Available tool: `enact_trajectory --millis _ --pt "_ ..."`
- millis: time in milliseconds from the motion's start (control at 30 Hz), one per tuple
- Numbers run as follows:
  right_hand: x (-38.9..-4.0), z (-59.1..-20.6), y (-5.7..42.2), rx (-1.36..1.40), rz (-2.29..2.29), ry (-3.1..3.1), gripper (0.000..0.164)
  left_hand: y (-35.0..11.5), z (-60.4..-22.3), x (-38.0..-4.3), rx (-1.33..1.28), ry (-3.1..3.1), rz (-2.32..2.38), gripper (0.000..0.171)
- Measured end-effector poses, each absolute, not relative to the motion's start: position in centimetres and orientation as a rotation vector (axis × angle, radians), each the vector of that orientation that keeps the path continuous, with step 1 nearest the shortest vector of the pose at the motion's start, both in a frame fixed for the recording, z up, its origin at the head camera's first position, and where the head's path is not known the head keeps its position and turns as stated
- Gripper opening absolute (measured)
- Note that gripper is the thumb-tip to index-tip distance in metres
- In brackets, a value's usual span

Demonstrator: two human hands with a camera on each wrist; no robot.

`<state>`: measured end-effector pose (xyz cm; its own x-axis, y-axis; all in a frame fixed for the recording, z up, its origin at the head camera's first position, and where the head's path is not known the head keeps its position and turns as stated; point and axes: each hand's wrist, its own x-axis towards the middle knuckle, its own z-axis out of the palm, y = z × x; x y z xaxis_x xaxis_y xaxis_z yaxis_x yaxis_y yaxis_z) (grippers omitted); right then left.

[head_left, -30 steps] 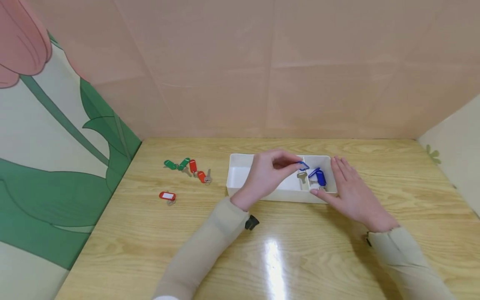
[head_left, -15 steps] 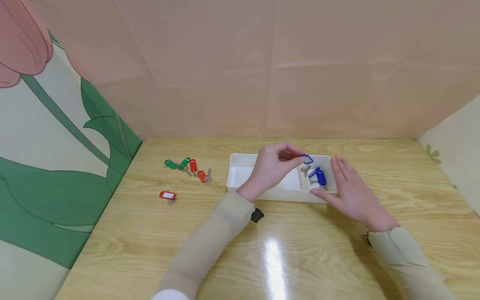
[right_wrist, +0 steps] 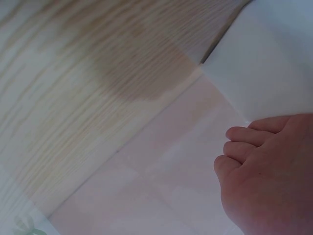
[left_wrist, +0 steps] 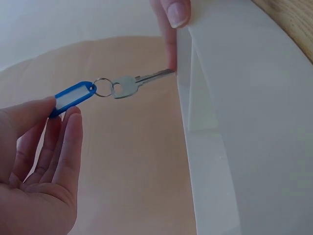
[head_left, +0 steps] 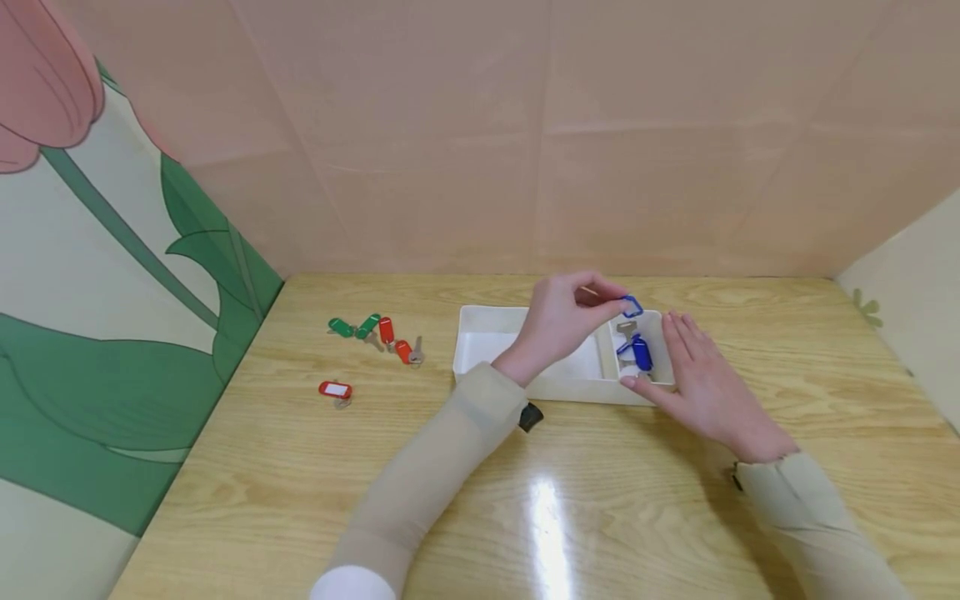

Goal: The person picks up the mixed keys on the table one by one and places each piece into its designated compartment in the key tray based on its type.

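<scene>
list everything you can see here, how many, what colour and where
Table: one, pale wood grain, lower part of view
Box: one, white, on the table
Held tag: one, blue, pinched in the air
Its key: one, silver, attached to that tag
Blue tags: at least two, blue, inside the box's right end
Green tags: two, green, table's left side
Red tags: three, red, table's left side
Other keys: count unclear, silver, among the tags
Backdrop: one, pinkish-brown, behind the table
Printed panel: one, green, pink and white, far left
Sleeves: two, beige, both arms
Left hand: one, bare, pinching the held tag
Right hand: one, bare, against the box's right end
</scene>
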<state>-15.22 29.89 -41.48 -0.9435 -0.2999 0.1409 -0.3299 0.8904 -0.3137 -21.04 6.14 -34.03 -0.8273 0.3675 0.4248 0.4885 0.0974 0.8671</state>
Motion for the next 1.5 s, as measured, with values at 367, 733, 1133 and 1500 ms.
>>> enact_trajectory --millis 367,733,1133,1500 --pt "-15.3 -41.7 30.0 0.489 0.518 -2.973 0.106 7.6 -34.7 -21.9 -0.837 -2.324 -1.815 0.009" --pt "-15.2 -41.7 30.0 0.493 0.525 -2.964 0.107 8.4 -36.4 -21.8 -0.815 -2.421 -1.829 0.009" --pt "-15.2 -41.7 30.0 0.496 0.517 -2.965 0.107 8.9 -38.2 -21.5 -0.843 -2.439 -1.817 0.009" --pt "-15.3 -41.7 30.0 0.511 0.518 -2.938 0.106 9.7 -37.8 -22.4 -0.835 -2.597 -1.73 0.039"
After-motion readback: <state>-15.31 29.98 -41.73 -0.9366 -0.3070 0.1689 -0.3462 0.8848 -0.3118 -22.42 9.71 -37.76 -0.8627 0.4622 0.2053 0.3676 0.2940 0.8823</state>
